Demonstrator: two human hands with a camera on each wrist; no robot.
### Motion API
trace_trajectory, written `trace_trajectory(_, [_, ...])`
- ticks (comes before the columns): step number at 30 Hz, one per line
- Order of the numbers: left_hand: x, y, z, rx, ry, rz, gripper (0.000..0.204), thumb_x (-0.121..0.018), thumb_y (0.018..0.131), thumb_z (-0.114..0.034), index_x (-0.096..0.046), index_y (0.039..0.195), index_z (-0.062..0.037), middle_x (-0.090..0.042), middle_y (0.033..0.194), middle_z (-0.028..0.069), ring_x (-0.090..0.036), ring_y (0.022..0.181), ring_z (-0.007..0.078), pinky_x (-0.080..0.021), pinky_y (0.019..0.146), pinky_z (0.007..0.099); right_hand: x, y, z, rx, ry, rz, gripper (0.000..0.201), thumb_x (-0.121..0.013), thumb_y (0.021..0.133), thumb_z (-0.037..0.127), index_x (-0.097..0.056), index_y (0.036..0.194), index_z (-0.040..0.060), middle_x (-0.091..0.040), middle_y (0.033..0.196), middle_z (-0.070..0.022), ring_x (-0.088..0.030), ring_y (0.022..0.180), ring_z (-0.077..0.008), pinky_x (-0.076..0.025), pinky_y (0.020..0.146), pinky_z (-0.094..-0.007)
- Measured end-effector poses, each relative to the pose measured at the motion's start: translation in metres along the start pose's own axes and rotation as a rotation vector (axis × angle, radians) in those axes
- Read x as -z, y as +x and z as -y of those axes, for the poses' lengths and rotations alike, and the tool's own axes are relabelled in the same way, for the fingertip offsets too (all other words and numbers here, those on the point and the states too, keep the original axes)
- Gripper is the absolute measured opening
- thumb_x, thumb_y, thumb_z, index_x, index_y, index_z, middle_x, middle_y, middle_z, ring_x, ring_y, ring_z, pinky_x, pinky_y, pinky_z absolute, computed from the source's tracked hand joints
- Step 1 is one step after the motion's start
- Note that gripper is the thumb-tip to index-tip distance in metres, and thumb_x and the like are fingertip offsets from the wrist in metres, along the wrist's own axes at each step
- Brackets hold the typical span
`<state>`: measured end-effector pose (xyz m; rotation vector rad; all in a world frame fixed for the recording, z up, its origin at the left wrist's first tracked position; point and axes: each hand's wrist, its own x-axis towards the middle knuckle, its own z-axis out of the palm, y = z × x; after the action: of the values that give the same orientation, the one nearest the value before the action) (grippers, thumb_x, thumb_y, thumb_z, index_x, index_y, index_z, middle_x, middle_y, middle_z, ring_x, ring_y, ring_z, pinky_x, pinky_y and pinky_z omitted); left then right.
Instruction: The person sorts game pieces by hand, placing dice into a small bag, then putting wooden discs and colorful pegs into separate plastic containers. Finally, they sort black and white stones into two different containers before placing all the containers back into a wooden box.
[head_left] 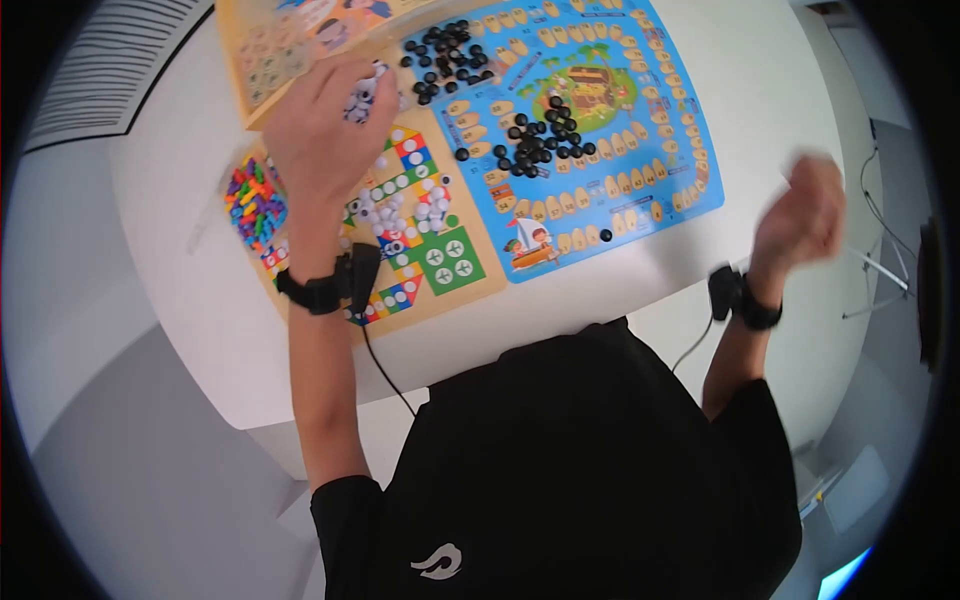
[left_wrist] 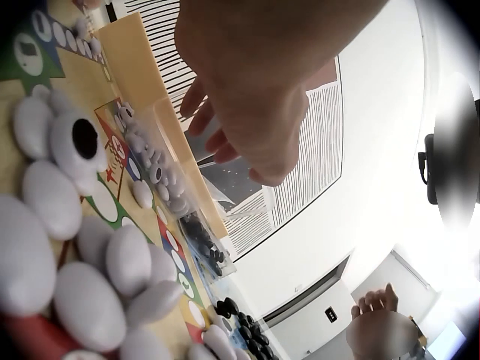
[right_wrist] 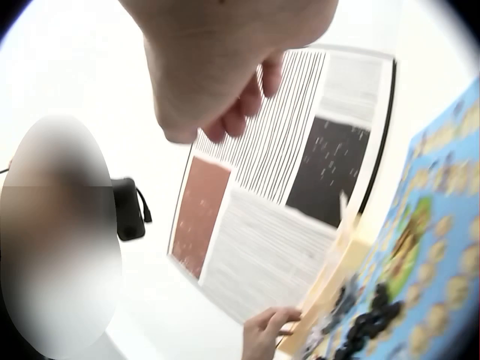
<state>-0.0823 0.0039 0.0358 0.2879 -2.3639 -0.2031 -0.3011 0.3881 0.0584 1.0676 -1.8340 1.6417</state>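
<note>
My left hand (head_left: 325, 125) hovers over the clear tray's white pieces (head_left: 362, 100), fingers relaxed and nothing visible in them. Below its wrist, a pile of smooth white stones (head_left: 432, 208) lies on the colourful board (head_left: 405, 262); in the left wrist view the stones (left_wrist: 90, 304) loom large, one with a black spot. My right hand (head_left: 805, 215), blurred, is raised off to the right of the blue board (head_left: 640, 190), its fingers loosely bent with nothing seen in them. Black stones (head_left: 545, 142) are scattered on the blue board.
More black stones (head_left: 445, 62) sit at the top left of the blue board. Small multicoloured pieces (head_left: 257, 205) are heaped at the colourful board's left. A wooden box (head_left: 255, 70) stands behind. One lone black stone (head_left: 606, 236) lies near the front edge.
</note>
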Motion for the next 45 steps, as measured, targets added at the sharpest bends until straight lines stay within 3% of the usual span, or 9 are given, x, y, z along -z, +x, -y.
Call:
trace_trajectory(6, [0.015, -0.005, -0.012, 0.005, -0.103, -0.037, 0.01, -0.082, 0.084, -0.012, -0.076, 0.091, -0.0077, -0.076, 0.099, 0.004, -0.073, 0.086, 0.0216, -0.057, 0.074, 0.0298, 0.119, -0.193, -0.026, -1.009, -0.064, -0.837, 0.031, -0.052, 0.104, 0.027, -0.054, 0.078, 0.0096, -0.052, 0.078, -0.0023, -0.049, 0.079, -0.0154, -0.04, 0.078, -0.0326])
trace_trajectory(9, [0.018, -0.008, -0.018, 0.035, -0.159, -0.053, 0.009, -0.08, 0.084, -0.008, -0.076, 0.092, -0.0053, -0.075, 0.099, 0.007, -0.073, 0.087, 0.0228, -0.057, 0.076, 0.0309, 0.098, -0.338, -0.045, -1.419, 0.258, -0.45, 0.055, -0.045, 0.112, 0.039, -0.043, 0.153, 0.0026, -0.05, 0.155, -0.0132, -0.045, 0.144, -0.0264, -0.031, 0.122, -0.0449])
trace_trajectory(14, [0.035, -0.02, -0.026, 0.054, -0.144, -0.076, 0.007, -0.077, 0.087, -0.008, -0.076, 0.092, -0.0036, -0.075, 0.099, 0.0082, -0.073, 0.087, 0.0226, -0.057, 0.075, 0.0312, 0.016, -0.313, 0.016, -1.707, 0.331, -0.266, 0.062, -0.042, 0.112, 0.04, -0.041, 0.154, -0.0068, -0.053, 0.151, -0.0161, -0.048, 0.14, -0.0262, -0.033, 0.122, -0.0392])
trace_trajectory(24, [0.06, -0.048, -0.049, 0.112, -0.136, -0.105, 0.012, -0.068, 0.097, -0.009, -0.077, 0.094, -0.0013, -0.075, 0.1, 0.0092, -0.072, 0.091, 0.0211, -0.056, 0.08, 0.0315, 0.028, -0.318, 0.038, -1.349, 0.275, 0.052, 0.054, -0.044, 0.113, 0.037, -0.053, 0.141, -0.0075, -0.057, 0.142, -0.0114, -0.051, 0.132, -0.0203, -0.036, 0.116, -0.0346])
trace_trajectory(27, [0.063, -0.054, -0.045, 0.081, -0.124, -0.156, 0.006, -0.076, 0.09, -0.011, -0.076, 0.09, -0.0046, -0.075, 0.098, 0.0073, -0.072, 0.085, 0.0217, -0.056, 0.074, 0.0303, 0.028, -0.303, 0.058, -1.146, 0.306, 0.176, 0.037, -0.059, 0.108, 0.024, -0.06, 0.135, -0.0016, -0.058, 0.137, -0.0122, -0.052, 0.129, -0.0205, -0.04, 0.111, -0.0341])
trace_trajectory(29, [0.065, -0.058, -0.043, 0.085, -0.109, -0.166, 0.006, -0.077, 0.089, -0.011, -0.076, 0.091, -0.0047, -0.075, 0.098, 0.0073, -0.072, 0.085, 0.0217, -0.056, 0.074, 0.0304, 0.036, -0.298, 0.059, -0.744, -0.028, 0.567, 0.024, -0.07, 0.1, 0.011, -0.068, 0.122, 0.0018, -0.061, 0.126, -0.0145, -0.057, 0.12, -0.0239, -0.046, 0.102, -0.0341])
trace_trajectory(36, [0.059, -0.066, -0.041, 0.168, -0.132, -0.166, 0.008, -0.079, 0.088, -0.013, -0.076, 0.091, -0.006, -0.074, 0.096, 0.0049, -0.072, 0.083, 0.0212, -0.056, 0.072, 0.0308, 0.045, -0.286, 0.04, -0.844, -0.105, 0.838, 0.019, -0.075, 0.095, 0.012, -0.075, 0.111, 0.0021, -0.063, 0.123, -0.0181, -0.063, 0.112, -0.0349, -0.052, 0.097, -0.0408])
trace_trajectory(41, [0.054, -0.065, -0.041, 0.193, -0.11, -0.155, 0.008, -0.08, 0.088, -0.014, -0.076, 0.09, -0.0071, -0.074, 0.095, 0.0035, -0.072, 0.082, 0.02, -0.056, 0.07, 0.0302, 0.046, -0.281, 0.039, -0.499, -0.265, 0.911, 0.022, -0.074, 0.095, 0.011, -0.073, 0.114, 0.0008, -0.063, 0.124, -0.019, -0.061, 0.115, -0.0384, -0.051, 0.099, -0.0439])
trace_trajectory(45, [0.055, -0.065, -0.037, 0.192, -0.112, -0.133, 0.008, -0.08, 0.087, -0.016, -0.077, 0.091, -0.0086, -0.074, 0.095, 0.003, -0.072, 0.082, 0.0196, -0.057, 0.069, 0.0304, 0.053, -0.185, 0.08, -0.527, 0.007, 1.238, 0.013, -0.072, 0.096, 0.009, -0.071, 0.106, 0.0008, -0.068, 0.113, -0.0151, -0.065, 0.107, -0.0339, -0.052, 0.094, -0.0422])
